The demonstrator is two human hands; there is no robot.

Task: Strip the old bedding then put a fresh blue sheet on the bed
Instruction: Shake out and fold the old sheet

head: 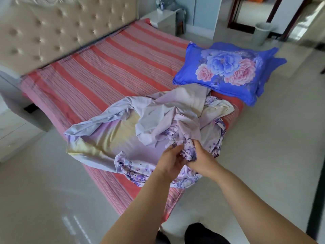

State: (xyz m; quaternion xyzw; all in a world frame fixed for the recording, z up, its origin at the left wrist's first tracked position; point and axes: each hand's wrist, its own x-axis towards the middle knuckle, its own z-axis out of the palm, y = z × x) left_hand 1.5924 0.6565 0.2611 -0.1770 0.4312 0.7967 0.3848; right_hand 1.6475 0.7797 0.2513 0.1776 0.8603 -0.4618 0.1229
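Sheet (140, 131) (pale lilac, flower-printed on one side) lies crumpled at the near end of the bed (98, 71). Both hands pinch its bunched edge: left hand (171, 160) and right hand (202, 155), close together. Beyond, red-striped bedding (123, 55) covers the mattress, and a blue pillow (228, 71) overhangs the right edge. Farthest back stands a tufted headboard (61, 27).

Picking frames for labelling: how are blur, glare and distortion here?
Head view: hands and crumpled lilac floral sheet fairly sharp; tufted beige headboard motion-smeared; window glare streaks the glossy pale floor; wide-angle lens bows the edges.
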